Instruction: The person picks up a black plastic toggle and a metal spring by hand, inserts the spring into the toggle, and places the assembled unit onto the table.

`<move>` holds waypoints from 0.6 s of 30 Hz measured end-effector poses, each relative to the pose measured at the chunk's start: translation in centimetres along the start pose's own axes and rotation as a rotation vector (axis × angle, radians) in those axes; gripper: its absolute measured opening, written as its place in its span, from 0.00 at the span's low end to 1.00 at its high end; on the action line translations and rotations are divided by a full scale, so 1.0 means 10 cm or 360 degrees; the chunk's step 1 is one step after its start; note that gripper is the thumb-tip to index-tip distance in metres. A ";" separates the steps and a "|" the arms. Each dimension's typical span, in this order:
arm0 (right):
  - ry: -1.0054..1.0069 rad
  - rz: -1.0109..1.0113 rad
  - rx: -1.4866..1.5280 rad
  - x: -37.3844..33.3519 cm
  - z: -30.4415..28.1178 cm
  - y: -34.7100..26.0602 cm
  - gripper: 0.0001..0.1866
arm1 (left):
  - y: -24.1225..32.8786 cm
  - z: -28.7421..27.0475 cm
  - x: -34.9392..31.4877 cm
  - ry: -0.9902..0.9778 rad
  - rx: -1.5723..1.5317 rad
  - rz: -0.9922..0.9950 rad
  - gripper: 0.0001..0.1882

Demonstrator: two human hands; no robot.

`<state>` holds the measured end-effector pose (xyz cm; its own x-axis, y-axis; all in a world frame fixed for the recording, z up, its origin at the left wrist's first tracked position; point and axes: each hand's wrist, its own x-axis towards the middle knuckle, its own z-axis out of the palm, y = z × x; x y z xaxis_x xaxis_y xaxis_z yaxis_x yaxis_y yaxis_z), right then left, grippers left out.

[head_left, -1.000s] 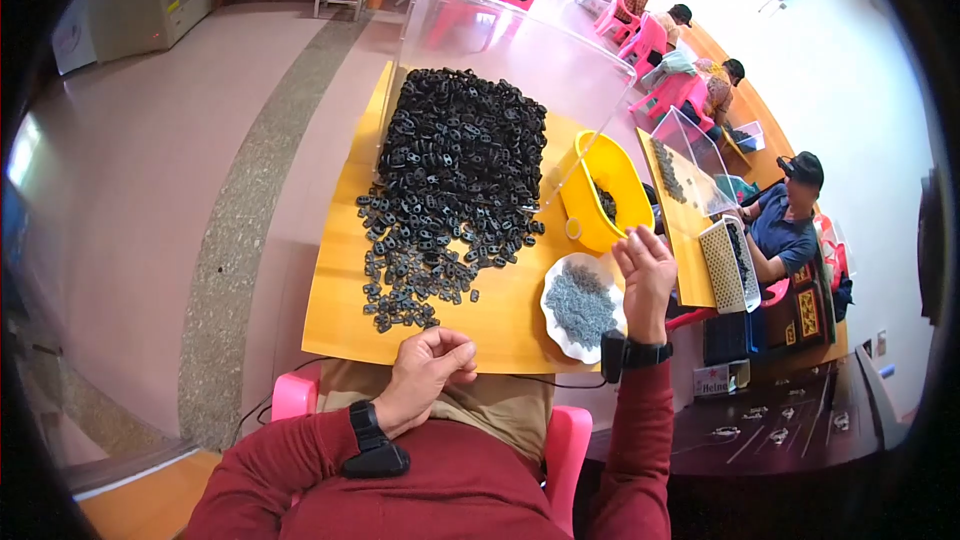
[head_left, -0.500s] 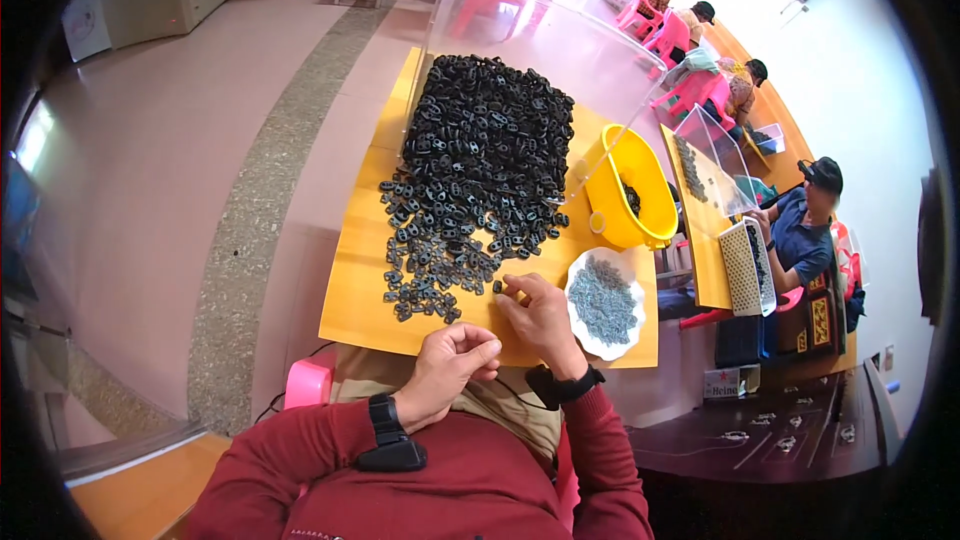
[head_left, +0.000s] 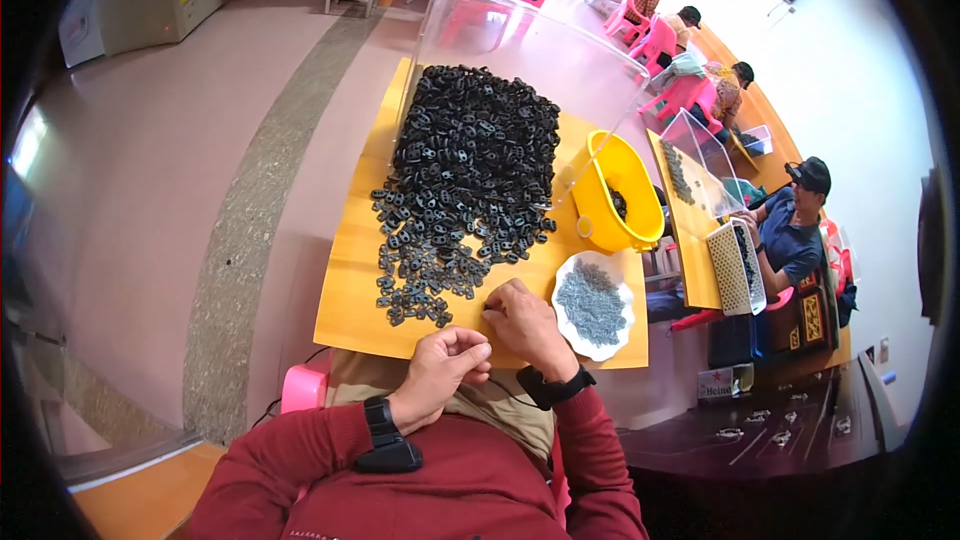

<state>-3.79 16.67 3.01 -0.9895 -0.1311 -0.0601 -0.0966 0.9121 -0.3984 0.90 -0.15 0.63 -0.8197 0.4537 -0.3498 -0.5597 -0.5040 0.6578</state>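
A large heap of small black plastic pieces with two holes (head_left: pixel 475 150) spreads over the yellow table (head_left: pixel 345 280), thinning out toward me. My left hand (head_left: pixel 445 370) is closed in a pinch at the table's near edge; whatever its fingertips hold is too small to make out. Just right of the loose pieces, my right hand (head_left: pixel 530 325) bends its fingers down at the tabletop. A dark bit, seemingly one black piece (head_left: pixel 488 311), shows at those fingertips. Beside the right hand stands a white scalloped dish (head_left: pixel 622 330) of small grey-blue parts.
A yellow tub (head_left: pixel 630 225) with black pieces inside stands at the table's right. Clear plastic sheeting (head_left: pixel 540 25) rises behind the heap. To the right, a co-worker (head_left: pixel 790 225) sits at another table with a perforated white basket (head_left: pixel 735 270). More people sit farther back.
My right hand has drawn slightly toward me and left, bringing the black piece at its fingertips closer. The left hand keeps its pinch almost unmoved. The whole view has shifted a little.
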 end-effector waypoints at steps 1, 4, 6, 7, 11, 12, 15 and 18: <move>0.0013 0.0006 -0.0007 -0.01 -0.02 -0.02 0.09 | 0.01 0.01 -0.01 0.0020 0.0006 0.0003 0.07; -0.0047 -0.0028 0.0024 -0.05 -0.06 -0.05 0.08 | 0.00 0.01 -0.01 0.0017 0.0020 -0.0004 0.06; -0.0025 -0.0037 0.0065 -0.08 -0.06 -0.03 0.08 | -0.01 0.00 -0.01 0.0009 0.0044 0.0004 0.05; -0.0017 -0.0050 0.0111 -0.09 -0.06 -0.02 0.08 | -0.01 0.00 -0.01 0.0010 0.0031 0.0000 0.05; -0.0044 -0.0087 0.0178 -0.16 -0.07 0.01 0.09 | 0.00 0.01 -0.02 0.0021 0.0032 -0.0008 0.05; -0.0026 -0.0122 0.0180 -0.19 -0.06 0.03 0.09 | -0.01 0.02 -0.03 0.0012 0.0036 -0.0009 0.05; -0.0116 -0.0099 0.0621 -0.31 -0.07 0.01 0.09 | 0.01 0.04 -0.02 0.0057 0.0055 0.0039 0.06; -0.0085 -0.0067 0.0943 -0.46 -0.09 -0.06 0.09 | -0.01 0.06 -0.01 0.0096 0.0203 0.0155 0.06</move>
<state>0.75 17.07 4.36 -0.9780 -0.1956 -0.0728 -0.0442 0.5353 -0.8435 1.10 0.27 0.99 -0.8774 0.3602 -0.3170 -0.4601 -0.4442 0.7688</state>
